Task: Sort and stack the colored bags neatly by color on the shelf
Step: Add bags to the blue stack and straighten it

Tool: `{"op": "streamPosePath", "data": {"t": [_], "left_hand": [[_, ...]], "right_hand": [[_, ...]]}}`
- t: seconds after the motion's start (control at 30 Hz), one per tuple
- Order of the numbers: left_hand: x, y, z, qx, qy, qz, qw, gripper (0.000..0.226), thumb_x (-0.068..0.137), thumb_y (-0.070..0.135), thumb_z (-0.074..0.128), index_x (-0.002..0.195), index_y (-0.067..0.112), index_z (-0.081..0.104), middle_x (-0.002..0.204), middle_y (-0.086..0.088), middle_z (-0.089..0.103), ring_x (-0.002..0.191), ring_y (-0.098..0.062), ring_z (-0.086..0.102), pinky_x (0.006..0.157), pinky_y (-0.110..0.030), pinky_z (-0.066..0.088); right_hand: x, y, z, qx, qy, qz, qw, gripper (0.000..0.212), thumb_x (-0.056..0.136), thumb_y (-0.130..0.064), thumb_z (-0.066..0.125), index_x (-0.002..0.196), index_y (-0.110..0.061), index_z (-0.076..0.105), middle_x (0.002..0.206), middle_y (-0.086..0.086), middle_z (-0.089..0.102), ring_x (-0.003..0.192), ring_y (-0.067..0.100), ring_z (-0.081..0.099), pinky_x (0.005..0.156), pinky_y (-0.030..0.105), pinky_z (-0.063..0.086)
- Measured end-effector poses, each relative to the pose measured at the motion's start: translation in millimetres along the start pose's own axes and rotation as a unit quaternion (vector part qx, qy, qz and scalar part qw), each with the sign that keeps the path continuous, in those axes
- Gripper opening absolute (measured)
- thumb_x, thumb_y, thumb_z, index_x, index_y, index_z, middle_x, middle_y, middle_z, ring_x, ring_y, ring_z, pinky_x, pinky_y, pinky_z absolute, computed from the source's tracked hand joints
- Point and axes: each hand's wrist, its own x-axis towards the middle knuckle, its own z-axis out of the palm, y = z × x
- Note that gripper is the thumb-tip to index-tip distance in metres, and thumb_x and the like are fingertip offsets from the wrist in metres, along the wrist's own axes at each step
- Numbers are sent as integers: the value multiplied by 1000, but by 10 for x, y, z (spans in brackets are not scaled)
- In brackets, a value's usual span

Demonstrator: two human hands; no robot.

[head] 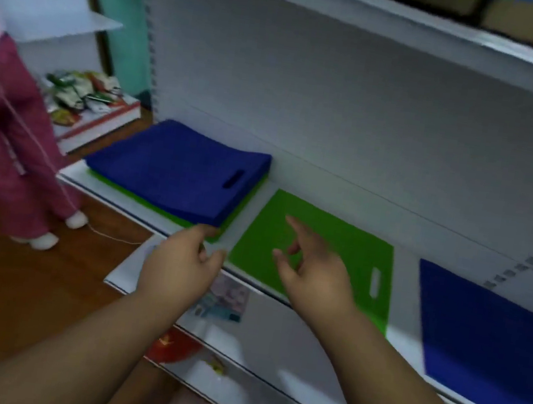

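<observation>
A thick stack of blue bags (177, 170) lies at the left of the white shelf (313, 177), with green bags (142, 199) showing under its front edge. A single green bag (347, 251) lies flat in the middle, and another blue bag (492, 336) lies at the right. My left hand (181, 263) reaches to the front corner of the left stack, fingertips at the green edge; whether it pinches the bag is unclear. My right hand (310, 273) hovers over the middle green bag with fingers spread and loosely bent, holding nothing.
A person in pink trousers (9, 145) stands on the wooden floor at the left. A neighbouring low shelf (105, 121) holds several snack packets. Below my hands is a lower white shelf (235, 368) with packets and a label.
</observation>
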Motion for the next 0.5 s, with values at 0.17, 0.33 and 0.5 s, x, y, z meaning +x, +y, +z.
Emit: {"op": "streamPosePath", "data": {"t": [0.17, 0.33, 0.5], "left_hand": [[235, -677, -688, -38, -31, -57, 997, 42, 89, 29, 61, 131, 33, 56, 76, 6, 62, 77, -12, 61, 73, -34, 50], [404, -993, -920, -157, -116, -125, 973, 53, 92, 21, 61, 141, 34, 45, 73, 4, 57, 75, -13, 61, 67, -26, 51], [484, -1114, -947, -418, -146, -249, 861, 50, 96, 19, 61, 135, 42, 41, 103, -8, 68, 64, -17, 61, 58, -29, 50]], "right_hand": [[510, -796, 649, 0, -124, 38, 992, 75, 92, -42, 57, 151, -49, 11, 71, -3, 64, 68, 19, 61, 66, 37, 52], [800, -982, 1026, -74, -201, 123, 969, 77, 91, -53, 56, 151, -50, 7, 131, 2, 61, 97, 28, 66, 77, 36, 56], [647, -1015, 1127, 26, -111, 178, 977, 40, 93, -50, 56, 128, -29, 58, 126, -3, 61, 103, 23, 64, 83, 28, 49]]}}
